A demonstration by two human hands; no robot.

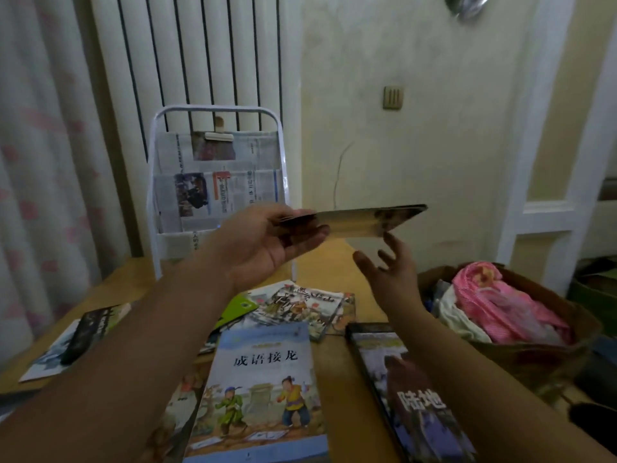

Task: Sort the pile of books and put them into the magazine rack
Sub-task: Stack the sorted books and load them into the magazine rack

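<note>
Books (267, 379) lie spread on the counter (334, 265) below your fingers, so most of the sorting looks left to do. Your left hand (267, 245) pinches one thin book (367, 220) by its end, held flat in the air; your right hand (387, 265) hangs released just under its far end. Beyond your fingers the rack (217, 182) holds only newspapers (213, 192).

Blue-covered book (263, 389), lying below and between the hands: title 成语接龙. Dark book (414, 396) beneath the right forearm: large white characters 陆地. Print on the newspapers (217, 182), beyond the left hand, is too small to read.
</note>
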